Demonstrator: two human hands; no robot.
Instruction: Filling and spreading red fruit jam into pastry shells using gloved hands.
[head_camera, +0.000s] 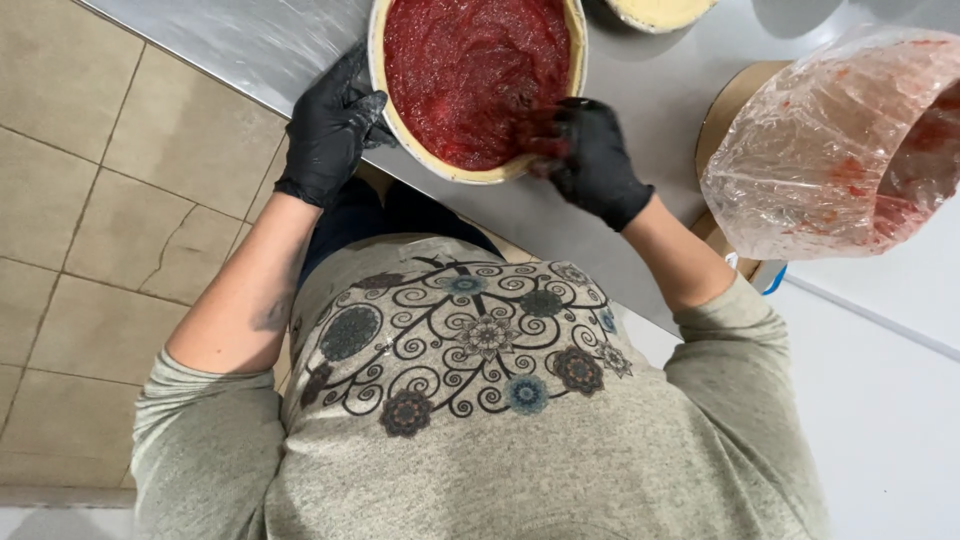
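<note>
Right, both gloved hands are on the pan (478, 90), a round one with a pale rim, filled edge to edge with red filling (470, 70). It sits on the steel table (640, 100), at the edge nearest the person. The left hand (330, 125), in a black glove, is curled against the pan's outer wall, fingers wrapped around the rim, thumb side pressed to the side. That's a loose, cupping hold, not a tight clench. The right hand (590, 160), black glove too, has its fingertips down in the filling at the near rim, fingers bent and bunched together; whether they pinch anything in there I cannot tell, as the red paste hides the tips.

Just beyond the right hand, out past the wrist, a clear plastic bag (840, 150) smeared with red lines a container, sitting on a brown round board (725, 110). Above the right hand's knuckles, at the top edge, there's a sliver of a second pan (655, 12) with a pale filling. Off to the outside of the left hand, the table ends and beige floor tiles (90, 200) show.
</note>
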